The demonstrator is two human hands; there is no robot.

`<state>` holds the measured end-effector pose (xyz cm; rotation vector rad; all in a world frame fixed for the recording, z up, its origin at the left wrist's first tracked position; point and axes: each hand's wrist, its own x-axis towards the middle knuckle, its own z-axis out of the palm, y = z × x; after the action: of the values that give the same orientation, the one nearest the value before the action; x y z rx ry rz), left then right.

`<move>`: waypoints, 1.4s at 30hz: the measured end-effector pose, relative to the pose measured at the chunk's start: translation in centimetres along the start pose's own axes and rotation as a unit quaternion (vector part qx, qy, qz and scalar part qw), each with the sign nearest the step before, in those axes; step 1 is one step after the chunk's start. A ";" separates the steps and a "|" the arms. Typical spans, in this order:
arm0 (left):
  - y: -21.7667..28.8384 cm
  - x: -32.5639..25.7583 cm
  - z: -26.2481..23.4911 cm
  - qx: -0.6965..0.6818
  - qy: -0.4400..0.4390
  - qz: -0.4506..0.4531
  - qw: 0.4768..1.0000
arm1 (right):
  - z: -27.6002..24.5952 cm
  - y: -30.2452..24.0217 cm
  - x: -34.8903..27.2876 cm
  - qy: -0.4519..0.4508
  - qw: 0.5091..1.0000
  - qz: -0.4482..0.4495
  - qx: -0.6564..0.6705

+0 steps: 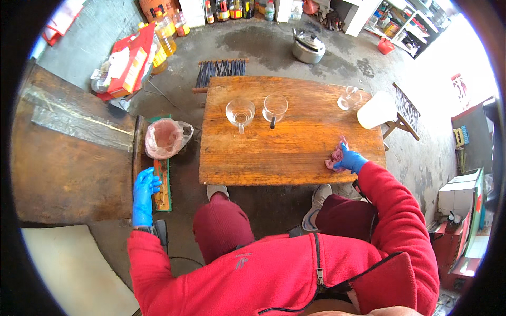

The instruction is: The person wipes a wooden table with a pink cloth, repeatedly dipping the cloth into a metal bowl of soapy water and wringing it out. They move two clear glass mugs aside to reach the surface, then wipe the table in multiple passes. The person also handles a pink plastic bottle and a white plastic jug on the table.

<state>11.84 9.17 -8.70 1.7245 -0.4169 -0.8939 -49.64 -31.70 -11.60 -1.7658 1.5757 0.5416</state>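
Observation:
At the right side of the wooden table (247, 168), my right hand (352, 159), in a blue glove, is closed round a crumpled pink cloth (336, 159) and presses it on the tabletop. My left hand (143, 197), also gloved in blue, hangs off to the left, away from the table, with loosely bent fingers and nothing in it. Two clear glass mugs (241, 117) (275, 106) stand left of the table's middle, both with handles toward me. A third clear glass vessel (348, 100) stands at the far right, beside a white plastic container (377, 110).
Left of the table sits a bin (167, 138) lined with a plastic bag, next to a brown wooden surface (74, 174). Low woven stools (221, 71) (406, 113) flank the table. A metal pot (308, 47) stands on the floor, and oil bottles (164, 39) and a red carton (129, 71) are at the far left.

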 end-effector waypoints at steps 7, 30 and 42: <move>-4.5 15.3 10.6 0.117 -0.117 -0.029 0.986 | -0.4 -1.4 1.9 0.097 0.984 -0.062 -0.139; -6.3 18.7 20.7 0.204 -0.126 0.154 0.958 | 1.0 -52.7 22.5 0.082 0.777 -0.594 -0.192; -5.9 18.3 20.7 0.184 -0.117 0.159 0.963 | -7.7 -35.9 23.9 -0.160 0.937 -0.285 0.121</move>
<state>7.60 -14.74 -23.15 1.8175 -1.0422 -0.8214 -11.60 -53.02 -15.48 -1.7304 0.8118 0.3096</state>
